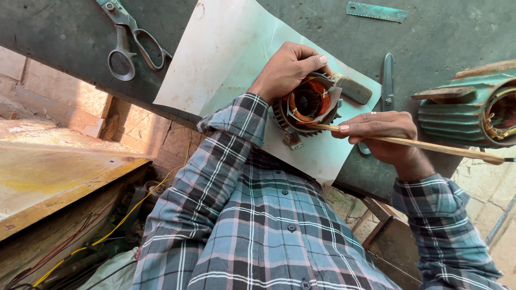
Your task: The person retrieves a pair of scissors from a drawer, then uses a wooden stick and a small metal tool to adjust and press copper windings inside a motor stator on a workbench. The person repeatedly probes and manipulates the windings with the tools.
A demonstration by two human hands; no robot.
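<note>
— Why is your left hand (287,70) clamped over the motor stator (307,104) like that?

— To keep it from rolling on the white paper sheet (226,48), middle of the frame. My fingers (312,60) curl over its ribbed metal rim, beside the glossy copper windings (309,99).

— And the right hand (384,131)?

— Fingers pinched around a thin wooden stick (430,146), smooth and pale, its tip at the winding's edge; wood seems kinder to the wire than steel.

— What else lies on the dark green surface (446,32)?

— Steel scissors (131,43) upper left, a saw blade piece (376,11) at the top, and a finned green motor housing (465,110) at right.
</note>
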